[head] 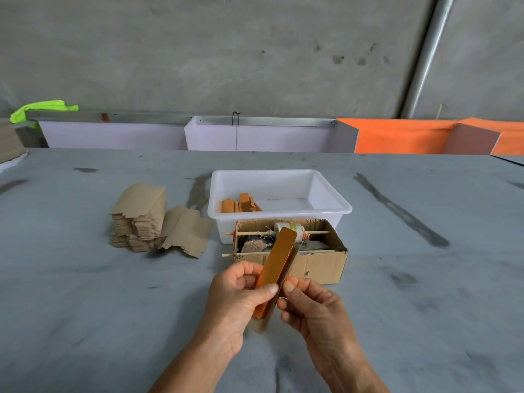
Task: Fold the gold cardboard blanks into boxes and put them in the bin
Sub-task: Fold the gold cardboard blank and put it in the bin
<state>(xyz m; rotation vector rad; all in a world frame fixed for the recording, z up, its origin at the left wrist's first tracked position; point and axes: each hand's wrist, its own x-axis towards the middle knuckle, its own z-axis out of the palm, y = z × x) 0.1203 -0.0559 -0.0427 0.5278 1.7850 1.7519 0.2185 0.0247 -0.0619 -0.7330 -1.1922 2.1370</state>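
Brown flat blanks [141,219] are stacked at left on the tabletop [85,307]. A gold blank [279,259] is pinched between the left hand [241,290] and right hand [309,304], before the white bin [334,205] holding folded boxes [241,205].

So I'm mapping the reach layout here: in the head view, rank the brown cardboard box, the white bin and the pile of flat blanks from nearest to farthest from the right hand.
From the right hand:
1. Brown cardboard box, just beyond it, slightly right.
2. White bin, directly behind that box.
3. Pile of flat blanks, far off to the left on the table.
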